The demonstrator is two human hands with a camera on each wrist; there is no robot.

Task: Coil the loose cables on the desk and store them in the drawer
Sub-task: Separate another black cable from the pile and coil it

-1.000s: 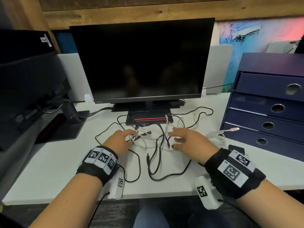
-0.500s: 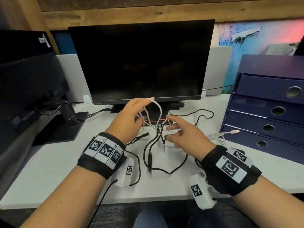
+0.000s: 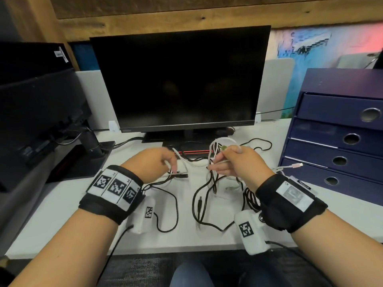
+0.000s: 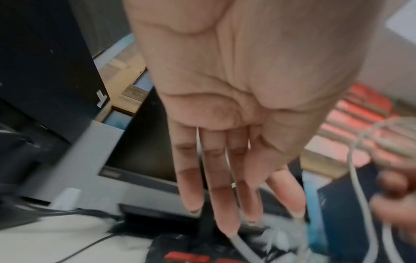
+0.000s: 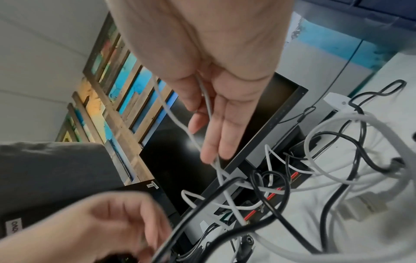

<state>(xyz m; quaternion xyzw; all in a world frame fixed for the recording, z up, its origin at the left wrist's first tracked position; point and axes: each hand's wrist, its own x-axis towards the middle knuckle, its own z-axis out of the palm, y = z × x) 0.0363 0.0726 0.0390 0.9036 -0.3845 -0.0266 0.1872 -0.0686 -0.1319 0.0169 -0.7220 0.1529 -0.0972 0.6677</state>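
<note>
A thin white cable (image 3: pixel 222 139) loops up over my right hand (image 3: pixel 219 164), which pinches it between thumb and fingers above the desk (image 3: pixel 62 214). In the right wrist view the same cable (image 5: pixel 219 170) runs down out of that hand (image 5: pixel 207 135) into the tangle. My left hand (image 3: pixel 173 167) is lower and to the left and holds a stretch of the white cable; in the left wrist view the strand shows through the gaps between its fingers (image 4: pixel 225 204). Black cables (image 3: pixel 194 206) lie tangled on the desk below. The purple drawer unit (image 3: pixel 323 154) at right has every drawer closed.
A black monitor (image 3: pixel 182 79) stands right behind the tangle on a base with a red stripe. A second dark monitor (image 3: pixel 37 100) stands at the left. Another white cable with a pink plug (image 3: pixel 294 165) lies against the drawer unit.
My left hand has dropped from the monitor's lower edge to just above the desk. My right hand has risen and now carries the white loop that the left hand held up.
</note>
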